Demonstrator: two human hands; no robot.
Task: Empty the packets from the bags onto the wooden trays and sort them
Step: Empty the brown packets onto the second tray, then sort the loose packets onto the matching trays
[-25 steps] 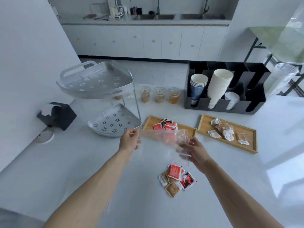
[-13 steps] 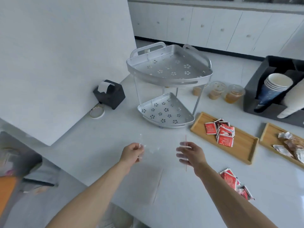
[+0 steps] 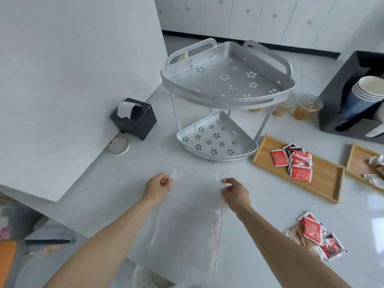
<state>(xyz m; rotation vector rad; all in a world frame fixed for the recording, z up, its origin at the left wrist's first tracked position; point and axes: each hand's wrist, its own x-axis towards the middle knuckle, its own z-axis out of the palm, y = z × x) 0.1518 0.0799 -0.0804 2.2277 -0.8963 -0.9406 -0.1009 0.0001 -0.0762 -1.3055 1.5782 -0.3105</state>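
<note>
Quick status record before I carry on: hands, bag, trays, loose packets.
left hand: pinching one top corner of the clear bag
right hand: pinching the other top corner
clear bag: looks empty, held over the counter
near wooden tray: red packets only
far wooden tray: pale packets, partly out of view
loose packets: mixed red and brown pile on the counter, unsorted

Bright, even daylight; wide-angle edges bend, lower-left corner blurred.

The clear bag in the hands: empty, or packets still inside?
Empty. The clear bag hangs flat between the left hand and right hand, and only the white counter shows through it.
</note>
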